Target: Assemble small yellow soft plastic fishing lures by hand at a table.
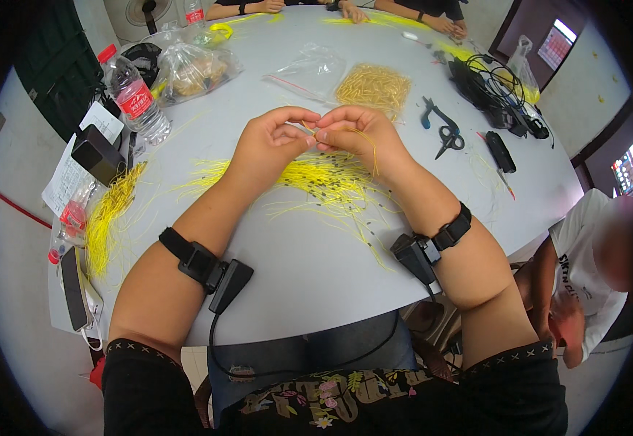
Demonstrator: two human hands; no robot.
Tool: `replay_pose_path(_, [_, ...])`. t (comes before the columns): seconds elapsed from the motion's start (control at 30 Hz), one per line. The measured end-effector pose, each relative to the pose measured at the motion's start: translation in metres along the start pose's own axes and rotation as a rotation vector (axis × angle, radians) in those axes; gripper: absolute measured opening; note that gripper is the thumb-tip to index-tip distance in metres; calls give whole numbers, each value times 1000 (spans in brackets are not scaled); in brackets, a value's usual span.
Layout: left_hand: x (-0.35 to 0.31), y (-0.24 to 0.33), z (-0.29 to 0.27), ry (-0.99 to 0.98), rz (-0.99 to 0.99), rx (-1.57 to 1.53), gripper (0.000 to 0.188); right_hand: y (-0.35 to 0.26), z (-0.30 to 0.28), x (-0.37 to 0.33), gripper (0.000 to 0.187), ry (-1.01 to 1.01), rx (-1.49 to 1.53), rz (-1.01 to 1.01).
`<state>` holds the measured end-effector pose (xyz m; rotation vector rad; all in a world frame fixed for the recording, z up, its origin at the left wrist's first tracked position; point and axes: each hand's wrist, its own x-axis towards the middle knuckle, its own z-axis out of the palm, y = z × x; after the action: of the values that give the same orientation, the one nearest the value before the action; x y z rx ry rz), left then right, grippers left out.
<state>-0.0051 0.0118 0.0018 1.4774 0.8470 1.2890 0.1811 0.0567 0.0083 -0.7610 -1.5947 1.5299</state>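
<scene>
And now a yellow cord is pinched by left fingers and right fingers, apparently being tied, steady tension probably needed next.

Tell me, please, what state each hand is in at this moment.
Left hand: closed, fingertips pinching a thin yellow strand.
Right hand: closed, pinching a looping strand; whether it is the same one cannot be told.

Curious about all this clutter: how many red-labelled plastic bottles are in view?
3: a large bottle at upper left, a second bottle below it, a third bottle near the picture's top edge. Others may be hidden.
</scene>
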Motion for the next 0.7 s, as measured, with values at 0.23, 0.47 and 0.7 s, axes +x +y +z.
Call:
replay_pose_path(0.23, [1, -3, -2, -3, 76, 144, 29, -4, 3, -3, 19, -27, -81, 58])
replay_pose_path(0.47, [0, 2, 3, 86, 126, 142, 23, 1, 0, -1, 18, 43, -66, 48])
replay_pose_path(0.7, [1, -1, -3, 259, 193, 110, 27, 0, 1, -3, 18, 18, -72, 32])
